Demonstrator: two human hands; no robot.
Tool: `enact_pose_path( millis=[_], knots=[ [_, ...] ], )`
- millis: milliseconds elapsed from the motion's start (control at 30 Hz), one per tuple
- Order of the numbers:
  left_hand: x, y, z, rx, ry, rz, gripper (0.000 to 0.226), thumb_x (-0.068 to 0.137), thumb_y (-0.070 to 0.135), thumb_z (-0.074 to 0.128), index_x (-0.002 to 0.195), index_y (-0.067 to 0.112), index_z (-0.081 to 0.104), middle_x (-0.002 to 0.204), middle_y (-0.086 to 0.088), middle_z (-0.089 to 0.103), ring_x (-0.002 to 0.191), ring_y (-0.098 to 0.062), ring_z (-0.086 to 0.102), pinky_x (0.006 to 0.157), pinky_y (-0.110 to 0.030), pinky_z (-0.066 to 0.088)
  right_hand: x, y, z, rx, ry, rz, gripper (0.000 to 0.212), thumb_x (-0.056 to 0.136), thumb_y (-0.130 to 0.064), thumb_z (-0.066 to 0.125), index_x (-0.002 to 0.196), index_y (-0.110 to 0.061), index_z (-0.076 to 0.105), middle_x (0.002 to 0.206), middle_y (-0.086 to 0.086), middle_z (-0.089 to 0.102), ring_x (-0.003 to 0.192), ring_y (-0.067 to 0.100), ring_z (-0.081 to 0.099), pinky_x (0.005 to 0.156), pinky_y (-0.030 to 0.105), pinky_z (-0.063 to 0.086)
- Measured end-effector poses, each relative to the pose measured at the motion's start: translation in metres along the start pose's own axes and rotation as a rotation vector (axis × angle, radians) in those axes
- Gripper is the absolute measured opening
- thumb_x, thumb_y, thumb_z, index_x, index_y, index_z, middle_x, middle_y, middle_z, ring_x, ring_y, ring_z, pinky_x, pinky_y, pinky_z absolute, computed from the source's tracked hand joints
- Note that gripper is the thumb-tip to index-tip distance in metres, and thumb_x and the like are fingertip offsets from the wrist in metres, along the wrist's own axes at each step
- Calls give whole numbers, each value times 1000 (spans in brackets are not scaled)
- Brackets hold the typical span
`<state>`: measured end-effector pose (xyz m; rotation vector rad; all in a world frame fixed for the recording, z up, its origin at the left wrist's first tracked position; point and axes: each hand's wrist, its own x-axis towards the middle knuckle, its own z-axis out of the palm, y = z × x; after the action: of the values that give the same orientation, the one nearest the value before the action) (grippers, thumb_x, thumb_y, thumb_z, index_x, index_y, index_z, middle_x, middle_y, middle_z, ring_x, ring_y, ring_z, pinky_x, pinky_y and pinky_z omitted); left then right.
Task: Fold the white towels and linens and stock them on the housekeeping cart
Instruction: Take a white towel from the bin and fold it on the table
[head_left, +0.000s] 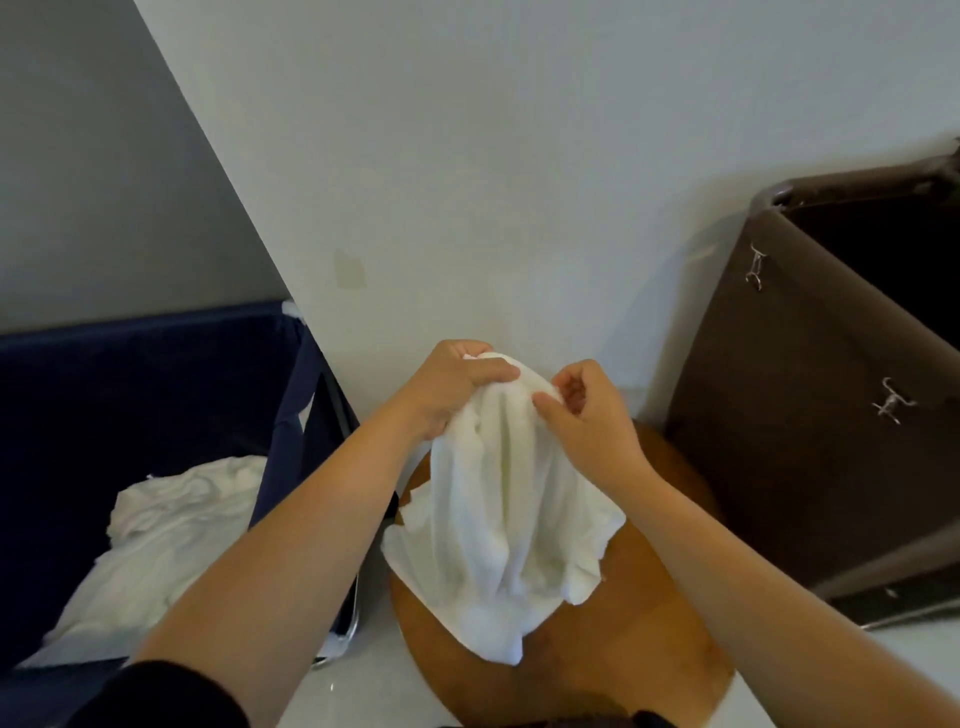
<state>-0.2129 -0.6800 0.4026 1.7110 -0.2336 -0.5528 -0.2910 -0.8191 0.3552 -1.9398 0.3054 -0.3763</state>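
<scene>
Towel (511, 499) hangs over table (649, 649), fingers of left hand (452, 387) and right hand (592, 410) gripping its top.

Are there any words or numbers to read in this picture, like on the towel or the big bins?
None to read. The white towel, held by the left hand and right hand, is plain. The blue bin, the brown bin and the wall bear no writing; the pale patch on the wall is blank.
</scene>
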Motion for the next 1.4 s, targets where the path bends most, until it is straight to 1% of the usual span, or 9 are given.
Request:
enact_pose_path(
  millis=[333,467,667,833,1000,1100,1167,1267,1400],
  knots=[
    [-2,-9,-1,-110,40,-14,37,66,6,70,44,22,46,60,-5,52,49,-19,50,53,-26,41,-12,46,9,-392,-93,101,19,90,-24,56,84,-7,58,85,3,55,79,22,52,71,34,43],
    [-4,-8,-2,-145,13,-39,25,58,10,67,44,22,48,59,-3,52,51,-19,51,54,-25,43,-6,48,10,-384,-89,44,23,95,-23,50,101,-5,64,107,3,57,95,17,50,80,26,43],
    [-2,-7,-8,-133,58,10,30,60,11,65,42,22,44,64,-7,51,53,-19,49,54,-24,40,-24,28,23,-268,6,-250,18,93,-16,56,103,-3,64,106,-1,51,93,9,44,81,11,34],
    [-9,-7,-14,-284,-63,-18,33,61,7,57,36,22,43,46,5,52,42,-10,51,44,-15,41,-16,45,29,-258,-131,-1,24,97,-22,49,112,-7,60,113,-3,44,97,9,40,86,16,36],
    [-12,-7,-21,-295,-111,-21,31,60,7,56,36,22,42,46,5,51,40,-10,50,42,-13,38,-13,55,27,-282,-165,39,28,98,-27,47,113,-10,64,130,-2,41,110,9,38,93,14,28],
    [-8,-11,-24,-284,-87,-11,30,59,10,62,38,22,45,69,-7,56,50,-14,54,48,-17,43,-17,48,27,-318,-57,-24,25,97,-29,47,117,-16,57,115,-10,42,103,9,43,81,8,33],
    [-5,-13,-25,-261,-81,-11,27,50,17,70,40,22,45,83,-10,51,57,-17,53,51,-20,44,-21,39,28,-307,-93,-59,21,97,-30,46,113,-17,52,108,-11,46,94,10,49,80,18,45],
    [-6,-13,-24,-237,-115,-15,28,45,23,72,40,22,44,75,-8,51,60,-18,53,53,-22,44,-22,34,32,-669,-236,-255,32,99,-25,42,128,-15,48,120,2,47,102,18,48,84,29,48],
    [-9,-12,-24,-206,-134,-10,32,52,14,71,39,23,43,57,0,51,51,-13,53,49,-18,44,-9,32,30,-897,-245,-157,53,99,-27,41,147,-21,20,123,7,42,103,23,48,70,28,46]
  ],
)
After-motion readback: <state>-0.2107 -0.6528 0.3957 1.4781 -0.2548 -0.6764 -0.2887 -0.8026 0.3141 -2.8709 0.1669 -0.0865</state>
